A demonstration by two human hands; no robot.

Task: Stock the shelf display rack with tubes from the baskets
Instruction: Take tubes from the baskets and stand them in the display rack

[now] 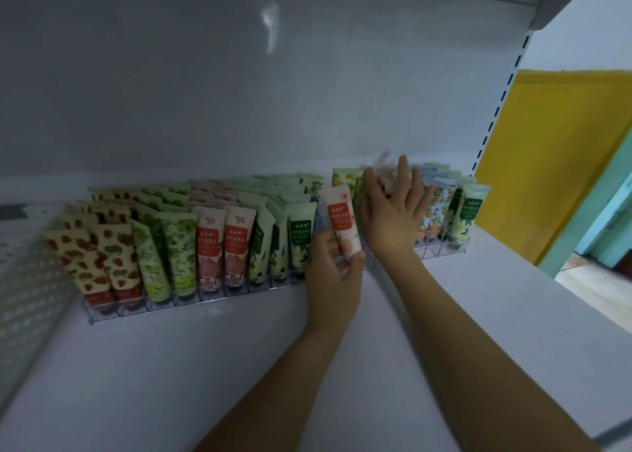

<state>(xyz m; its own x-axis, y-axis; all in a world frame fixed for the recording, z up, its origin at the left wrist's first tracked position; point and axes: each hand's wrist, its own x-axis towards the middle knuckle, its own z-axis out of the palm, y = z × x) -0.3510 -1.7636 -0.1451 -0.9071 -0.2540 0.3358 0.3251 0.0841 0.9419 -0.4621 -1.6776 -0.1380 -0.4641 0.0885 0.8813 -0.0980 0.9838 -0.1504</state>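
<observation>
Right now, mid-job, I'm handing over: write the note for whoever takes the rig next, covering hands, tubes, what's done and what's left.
Left hand grips a peach tube with a red label, upright, at the middle of the display rack.
Right hand holds nothing, fingers straight, reaching among the tubes beside it; the contact is blurred.
Done: the left lanes are full front to back; the right-end lanes hold tubes too.
To do: seat the held tube; the middle lanes are hidden by the hands. The baskets are out of view.

Nothing is legible. The tube (pixel 343 219) held by the left hand (pixel 333 277) bears a red label with blurred white characters. The green-labelled tube (pixel 301 246) just left of its fingers (pixel 330 246) is equally blurred.
</observation>
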